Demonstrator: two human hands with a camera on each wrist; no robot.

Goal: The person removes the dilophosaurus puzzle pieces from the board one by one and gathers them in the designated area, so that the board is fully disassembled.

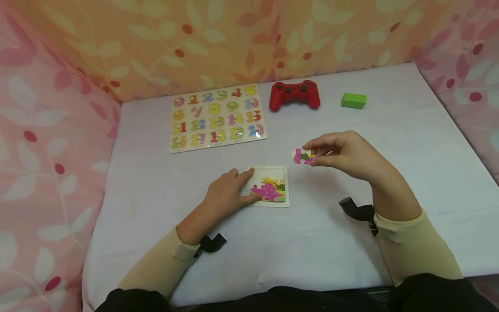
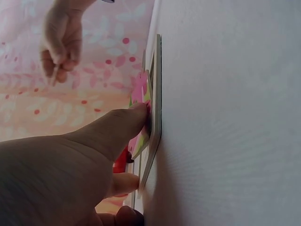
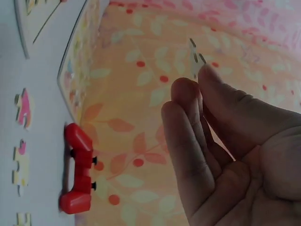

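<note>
- Number-puzzle board [image 1: 224, 114] beyond the left hand [image 1: 228, 191]: numerals readable from 0 to 20, the tiny print under them too small to make out.
- Red game controller [image 1: 294, 95] beyond the right hand [image 1: 345, 156]; any lettering on it is illegible.
- Green block [image 1: 353, 101], farther off past the right hand.
- Left hand: thumb and forefinger apart, forefinger on the rim of the jigsaw tray [image 1: 287, 186], thumb on the pink dinosaur pieces [image 1: 270, 191] set in it.
- Right hand: thumb and fingers together, pinching a jigsaw piece [image 3: 194, 59] just right of the tray.
- Right wrist view shows loose jigsaw pieces [image 3: 21, 165] apart from the held one; from the head they blur together at the fingertips.
- Left wrist view alone shows the tray edge-on, with the thumb against pink pieces.
</note>
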